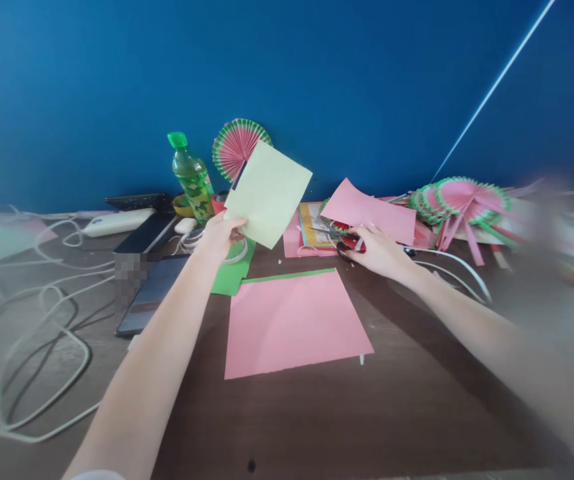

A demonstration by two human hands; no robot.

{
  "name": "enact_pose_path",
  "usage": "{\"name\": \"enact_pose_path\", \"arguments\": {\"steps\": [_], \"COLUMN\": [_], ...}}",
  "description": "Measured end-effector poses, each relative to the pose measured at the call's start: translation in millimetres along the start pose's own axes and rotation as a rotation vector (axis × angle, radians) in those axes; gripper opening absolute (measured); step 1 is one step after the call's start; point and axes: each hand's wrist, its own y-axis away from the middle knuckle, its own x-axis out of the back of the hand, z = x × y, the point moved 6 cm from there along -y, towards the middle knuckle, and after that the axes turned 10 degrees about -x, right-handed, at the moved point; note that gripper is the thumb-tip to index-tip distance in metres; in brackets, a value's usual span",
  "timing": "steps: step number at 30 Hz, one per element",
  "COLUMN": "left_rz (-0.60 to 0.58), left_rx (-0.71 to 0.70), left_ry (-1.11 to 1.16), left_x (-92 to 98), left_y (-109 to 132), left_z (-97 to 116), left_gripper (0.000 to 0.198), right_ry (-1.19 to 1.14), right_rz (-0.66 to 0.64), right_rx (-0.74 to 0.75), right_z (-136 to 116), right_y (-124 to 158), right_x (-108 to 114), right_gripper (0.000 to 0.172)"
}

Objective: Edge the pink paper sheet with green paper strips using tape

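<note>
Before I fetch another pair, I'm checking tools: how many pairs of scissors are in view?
1: the scissors held in the right hand. Others may be hidden.

My light green paper (271, 193) is flat. I hold it up, tilted, by its lower left edge in my left hand (220, 239). My scissors (343, 252) have dark loop handles at my right hand (379, 250), and their gray blades point left.

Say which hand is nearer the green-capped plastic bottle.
Left. The left hand, holding a pale-green rectangular paper sheet, is just right of the bottle and closer to the camera; the right hand, holding black-handled metal scissors, is much farther right.
</note>
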Motion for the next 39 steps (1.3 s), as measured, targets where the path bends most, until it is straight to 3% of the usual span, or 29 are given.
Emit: {"name": "enact_pose_path", "arguments": {"steps": [7, 17, 30, 34, 39], "left_rz": [-0.098, -0.17, -0.203, -0.185, -0.169], "left_rx": [0.054, 0.102, 0.109, 0.099, 0.084], "left_ry": [-0.074, -0.052, 0.001, 0.022, 0.037], "left_x": [-7.2, -11.9, -15.6, -15.8, -20.0], "left_y": [2.6, 3.9, 8.1, 6.3, 8.4], "left_z": [-3.6, -9.3, -9.9, -9.8, -9.4], "left_gripper": [0.027, 0.022, 0.026, 0.025, 0.027], "right_ry": [0.134, 0.164, 0.013, -0.128, -0.417], "right_rz": [-0.009, -0.098, 0.073, 0.131, 0.207], "right_rx": [-0.074, 0.039, 0.234, 0.154, -0.016], "right_z": [-1.0, -3.0, -13.0, -10.5, -2.1], "right_y": [3.3, 2.9, 6.8, 5.4, 1.6], "right_x": [-1.6, -8.6, -3.1, 3.9, 18.3], "right_gripper": [0.047, 0.05, 0.063, 0.066, 0.047]}}
